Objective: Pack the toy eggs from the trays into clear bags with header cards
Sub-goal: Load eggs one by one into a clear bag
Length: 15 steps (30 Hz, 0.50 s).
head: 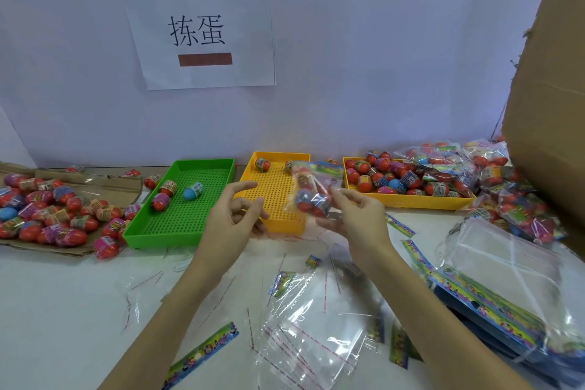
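Note:
My right hand (pixel 359 215) pinches a clear bag (pixel 311 196) filled with toy eggs and topped by a colourful header card, holding it above the middle yellow tray (pixel 278 225). My left hand (pixel 232 218) hovers beside it with fingers loosely spread, and I cannot make out anything in it. Two eggs (pixel 262 165) lie at the back of that tray. The green tray (pixel 164 236) holds three eggs (pixel 193 190). A second yellow tray (pixel 408 203) on the right is heaped with eggs.
Loose eggs (pixel 47 215) cover flattened cardboard at the left. Packed bags (pixel 522 215) pile up at the right beside a tall cardboard box (pixel 547 73). Empty clear bags (pixel 310 329), a loose header card (pixel 202 348) and a stack of cards (pixel 493 304) lie in front of me.

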Tool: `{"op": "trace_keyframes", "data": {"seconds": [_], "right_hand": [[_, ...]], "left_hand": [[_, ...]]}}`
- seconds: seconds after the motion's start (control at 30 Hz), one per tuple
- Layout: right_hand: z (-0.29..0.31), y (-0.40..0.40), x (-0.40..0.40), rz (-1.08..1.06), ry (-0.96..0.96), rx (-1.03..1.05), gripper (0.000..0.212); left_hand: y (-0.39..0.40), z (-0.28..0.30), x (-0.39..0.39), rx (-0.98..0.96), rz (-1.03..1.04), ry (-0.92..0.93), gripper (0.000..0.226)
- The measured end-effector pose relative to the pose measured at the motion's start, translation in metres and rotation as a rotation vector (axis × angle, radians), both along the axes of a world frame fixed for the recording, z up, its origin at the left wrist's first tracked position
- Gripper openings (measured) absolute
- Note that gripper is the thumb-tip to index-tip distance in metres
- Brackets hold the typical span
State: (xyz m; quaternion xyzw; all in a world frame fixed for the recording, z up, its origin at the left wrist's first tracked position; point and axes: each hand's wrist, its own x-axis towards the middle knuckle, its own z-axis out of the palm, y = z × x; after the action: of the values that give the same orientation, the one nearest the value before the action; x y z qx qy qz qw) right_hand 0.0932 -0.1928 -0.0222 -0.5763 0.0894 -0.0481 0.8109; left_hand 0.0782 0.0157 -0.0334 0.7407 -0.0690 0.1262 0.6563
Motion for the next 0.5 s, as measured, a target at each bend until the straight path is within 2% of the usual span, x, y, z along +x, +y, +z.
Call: {"op": "trace_keyframes", "data": {"seconds": [0.07,0.17,0.33,0.4,0.5], "right_hand": [[0.0,-0.009,0.006,-0.106,0.018,0.073,0.008],[-0.002,-0.019,0.014,-0.204,0.046,0.019,0.009],[-0.002,-0.018,0.014,-0.172,0.09,-0.068,0.014],[0.005,-0.021,0.014,-0.226,-0.007,0.089,0.016],[0.01,-0.03,0.016,-0.363,-0.237,0.48,0.039]], "left_hand": [[0.001,0.0,0.0,0.024,-0.004,0.012,0.018],[0.001,-0.003,0.0,0.094,-0.028,0.014,0.014],[-0.003,-0.005,-0.001,0.215,-0.034,-0.01,0.017],[-0.002,-0.005,-0.001,0.232,-0.037,-0.017,0.017],[-0.002,-0.004,-0.002,0.255,-0.037,-0.016,0.016]]}}
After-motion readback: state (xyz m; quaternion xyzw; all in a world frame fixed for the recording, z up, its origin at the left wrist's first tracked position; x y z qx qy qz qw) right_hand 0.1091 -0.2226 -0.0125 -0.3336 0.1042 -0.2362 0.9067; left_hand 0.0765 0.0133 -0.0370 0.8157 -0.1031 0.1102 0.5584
